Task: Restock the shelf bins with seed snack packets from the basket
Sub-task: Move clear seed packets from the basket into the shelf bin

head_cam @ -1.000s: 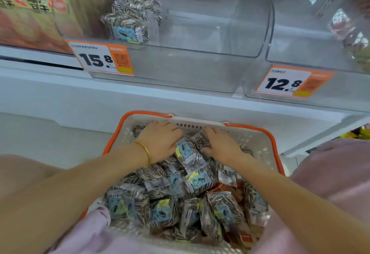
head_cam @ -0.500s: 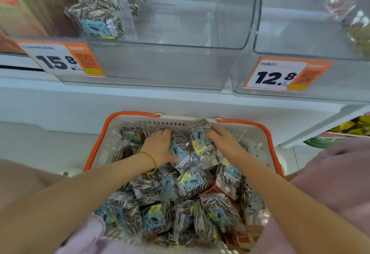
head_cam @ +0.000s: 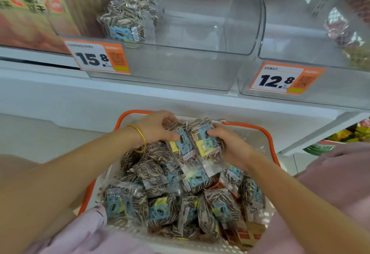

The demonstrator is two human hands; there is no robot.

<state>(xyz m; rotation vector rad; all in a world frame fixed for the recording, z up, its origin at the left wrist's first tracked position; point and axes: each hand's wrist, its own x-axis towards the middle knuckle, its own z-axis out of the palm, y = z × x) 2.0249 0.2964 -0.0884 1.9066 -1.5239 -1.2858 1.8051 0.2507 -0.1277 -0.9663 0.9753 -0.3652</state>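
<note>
A white basket with an orange rim (head_cam: 266, 133) sits below the shelf, piled with clear packets of striped sunflower seeds (head_cam: 160, 211) bearing blue and yellow labels. My left hand (head_cam: 155, 127), a gold bangle on its wrist, and my right hand (head_cam: 230, 145) clasp a bunch of seed packets (head_cam: 192, 139) from both sides, raised just above the pile at the basket's far end. Above, a clear shelf bin (head_cam: 176, 65) tagged 15.8 holds a few seed packets (head_cam: 128, 19) in its left part.
A second clear bin (head_cam: 330, 85) tagged 12.8 stands to the right, with some pinkish packets at its far right. Tan snack bags (head_cam: 30, 13) fill the shelf at the left. A white shelf ledge (head_cam: 140, 101) juts between bins and basket. Pink clothing lies at the bottom corners.
My hands have gathered packets from the pile and lifted them together above the basket's far end. The view has tilted up slightly toward the bins.
</note>
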